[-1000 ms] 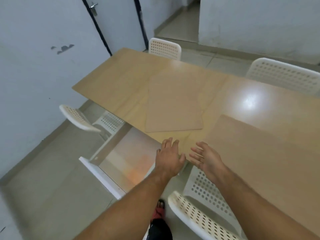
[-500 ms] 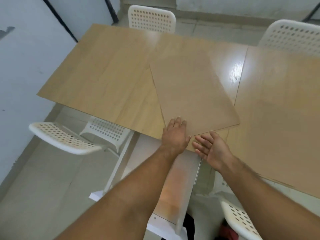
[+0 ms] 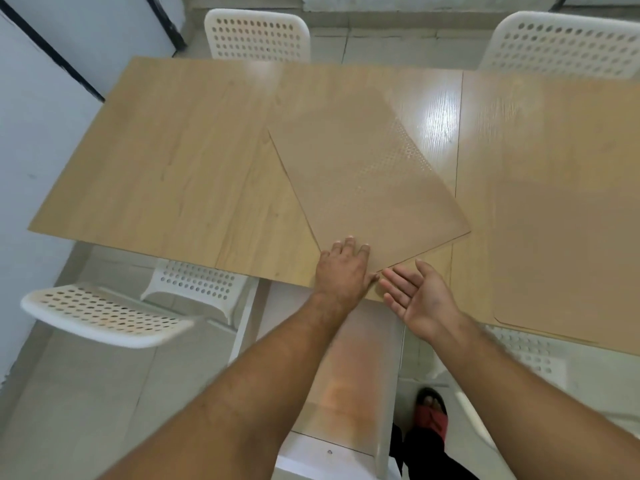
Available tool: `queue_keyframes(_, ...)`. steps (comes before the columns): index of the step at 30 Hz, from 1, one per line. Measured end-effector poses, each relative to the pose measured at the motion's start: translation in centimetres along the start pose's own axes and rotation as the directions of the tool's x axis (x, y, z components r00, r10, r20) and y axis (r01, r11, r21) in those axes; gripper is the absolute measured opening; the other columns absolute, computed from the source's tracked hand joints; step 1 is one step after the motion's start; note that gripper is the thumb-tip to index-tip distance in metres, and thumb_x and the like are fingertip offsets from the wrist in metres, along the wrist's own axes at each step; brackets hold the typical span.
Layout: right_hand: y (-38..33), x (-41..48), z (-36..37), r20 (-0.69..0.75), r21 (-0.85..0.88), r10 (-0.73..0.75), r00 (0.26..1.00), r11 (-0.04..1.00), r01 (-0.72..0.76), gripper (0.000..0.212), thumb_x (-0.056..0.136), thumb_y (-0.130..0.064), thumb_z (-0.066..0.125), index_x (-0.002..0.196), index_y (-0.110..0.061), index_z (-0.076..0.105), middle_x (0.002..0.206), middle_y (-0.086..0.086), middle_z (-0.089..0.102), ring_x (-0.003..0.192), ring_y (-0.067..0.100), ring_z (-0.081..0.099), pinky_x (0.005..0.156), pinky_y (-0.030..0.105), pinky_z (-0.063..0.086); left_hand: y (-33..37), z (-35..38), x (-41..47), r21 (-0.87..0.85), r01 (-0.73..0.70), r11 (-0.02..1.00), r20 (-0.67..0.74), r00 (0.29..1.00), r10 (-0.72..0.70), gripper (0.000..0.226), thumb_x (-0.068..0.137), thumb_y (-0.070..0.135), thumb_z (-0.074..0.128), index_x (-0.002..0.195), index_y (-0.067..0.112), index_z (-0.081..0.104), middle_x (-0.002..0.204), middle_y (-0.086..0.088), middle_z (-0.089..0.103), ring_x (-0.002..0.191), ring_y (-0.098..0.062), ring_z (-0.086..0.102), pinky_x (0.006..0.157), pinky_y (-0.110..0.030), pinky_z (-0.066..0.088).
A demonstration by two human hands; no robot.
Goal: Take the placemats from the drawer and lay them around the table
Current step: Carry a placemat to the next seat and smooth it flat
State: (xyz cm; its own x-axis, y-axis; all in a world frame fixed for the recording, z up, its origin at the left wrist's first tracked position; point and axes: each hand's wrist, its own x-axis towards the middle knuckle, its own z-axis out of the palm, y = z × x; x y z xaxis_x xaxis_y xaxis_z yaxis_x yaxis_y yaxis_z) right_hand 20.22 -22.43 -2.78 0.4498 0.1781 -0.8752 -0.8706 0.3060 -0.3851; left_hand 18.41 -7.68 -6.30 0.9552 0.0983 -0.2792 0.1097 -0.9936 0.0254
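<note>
A tan placemat (image 3: 363, 188) lies skewed on the wooden table (image 3: 180, 161), one corner pointing at the near edge. My left hand (image 3: 343, 268) rests flat, palm down, on that near corner. My right hand (image 3: 422, 299) hovers just right of it, palm up with straight fingers, holding nothing. A second tan placemat (image 3: 568, 258) lies flat on the table's right part. Below the table edge an open white drawer (image 3: 349, 403) sticks out toward me.
White perforated chairs stand around the table: one at the far side (image 3: 258, 34), one far right (image 3: 568, 43), one near left (image 3: 104, 313), one tucked under the right (image 3: 530, 351). A white wall runs along the left. My foot in a red sandal (image 3: 433, 410) is beside the drawer.
The view has swung down and closer over the table. My left hand stays flat on the placemat's near corner, and my right hand has turned more palm up beside it.
</note>
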Motion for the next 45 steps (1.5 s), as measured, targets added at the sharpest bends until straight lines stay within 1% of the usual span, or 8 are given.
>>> queue_keyframes(15, 0.5, 0.4, -0.7, -0.019, -0.026, -0.032, 0.999, 0.999, 0.031, 0.052, 0.102, -0.046, 0.041, 0.126, -0.007, 0.064, 0.103, 0.007, 0.077, 0.086, 0.019, 0.075, 0.069, 0.029, 0.053, 0.0, -0.4, 0.2, 0.105, -0.109, 0.988, -0.031, 0.993, 0.113, 0.047, 0.099, 0.044, 0.045, 0.132, 0.011, 0.05, 0.139, -0.025, 0.05, 0.119, -0.043, 0.054, 0.089, -0.048, 0.046)
queue_keyframes(23, 0.1, 0.2, -0.3, -0.026, -0.065, -0.062, 0.998, 0.996, 0.06, 0.044, 0.103, -0.037, 0.045, 0.126, -0.002, 0.061, 0.118, 0.014, 0.071, 0.091, 0.024, 0.073, 0.073, 0.031, 0.056, -0.5, -0.9, 0.9, 0.115, -0.155, 0.981, -0.082, 0.983, 0.165, 0.013, 0.085, 0.017, 0.062, 0.096, 0.01, 0.063, 0.087, -0.014, 0.065, 0.07, -0.034, 0.066, 0.057, -0.037, 0.048)
queue_keyframes(25, 0.0, 0.3, -0.1, -0.026, -0.05, -0.062, 0.998, 0.997, 0.061, 0.04, 0.103, -0.031, 0.047, 0.125, -0.001, 0.061, 0.119, 0.014, 0.07, 0.09, 0.024, 0.074, 0.072, 0.03, 0.058, -1.0, -1.2, 1.1, 0.023, -0.131, 0.991, -0.098, 0.986, 0.132, 0.027, 0.087, 0.031, 0.066, 0.105, 0.012, 0.064, 0.095, -0.012, 0.068, 0.076, -0.032, 0.067, 0.059, -0.037, 0.05)
queue_keyframes(28, -0.3, 0.6, 0.4, -0.025, 0.019, -0.035, 0.999, 0.999, 0.036, 0.037, 0.101, -0.026, 0.049, 0.125, -0.001, 0.06, 0.118, 0.014, 0.071, 0.089, 0.023, 0.074, 0.065, 0.027, 0.06, -2.3, -1.6, 0.8, -0.066, -0.12, 0.991, -0.048, 0.992, 0.117, 0.062, 0.088, 0.053, 0.062, 0.138, 0.018, 0.048, 0.131, -0.004, 0.062, 0.107, -0.028, 0.061, 0.084, -0.036, 0.05)
queue_keyframes(31, -0.3, 1.0, 1.3, 0.001, 0.069, -0.009, 1.0, 0.998, 0.009, 0.036, 0.101, -0.025, 0.05, 0.126, -0.002, 0.059, 0.122, 0.014, 0.07, 0.091, 0.024, 0.073, 0.059, 0.025, 0.06, -3.4, -1.8, 0.1, -0.076, -0.156, 0.985, -0.02, 0.988, 0.155, 0.079, 0.083, 0.06, 0.065, 0.146, 0.018, 0.039, 0.147, 0.0, 0.049, 0.121, -0.024, 0.054, 0.097, -0.035, 0.044)
queue_keyframes(35, -0.2, 1.0, 2.8, 0.038, 0.052, -0.004, 0.999, 0.999, 0.002, 0.034, 0.102, -0.025, 0.048, 0.126, -0.003, 0.057, 0.124, 0.012, 0.068, 0.095, 0.024, 0.072, 0.062, 0.026, 0.061, -3.7, -1.2, 0.1, -0.062, -0.202, 0.977, -0.04, 0.979, 0.199, 0.073, 0.089, 0.058, 0.059, 0.146, 0.017, 0.04, 0.152, -0.003, 0.044, 0.124, -0.025, 0.051, 0.102, -0.033, 0.039)
queue_keyframes(41, 0.1, 0.8, 1.5, -0.161, -0.017, -0.102, 0.982, 0.995, 0.1, 0.034, 0.099, -0.024, 0.047, 0.12, -0.003, 0.063, 0.118, 0.012, 0.071, 0.086, 0.022, 0.074, 0.065, 0.028, 0.056, -3.6, -0.7, -0.2, -0.049, -0.232, 0.972, -0.13, 0.966, 0.224, 0.06, 0.093, 0.051, 0.056, 0.141, 0.017, 0.048, 0.148, -0.005, 0.049, 0.12, -0.027, 0.053, 0.101, -0.035, 0.042)
queue_keyframes(45, -0.3, 0.7, 1.4, -0.155, 0.033, -0.07, 0.985, 0.997, 0.076, 0.033, 0.097, -0.027, 0.052, 0.12, -0.005, 0.062, 0.116, 0.011, 0.071, 0.089, 0.023, 0.074, 0.069, 0.027, 0.057, -3.3, -0.6, 0.0, -0.052, -0.202, 0.978, -0.177, 0.966, 0.19, 0.052, 0.093, 0.047, 0.057, 0.138, 0.021, 0.052, 0.143, -0.002, 0.054, 0.114, -0.024, 0.056, 0.096, -0.034, 0.043)
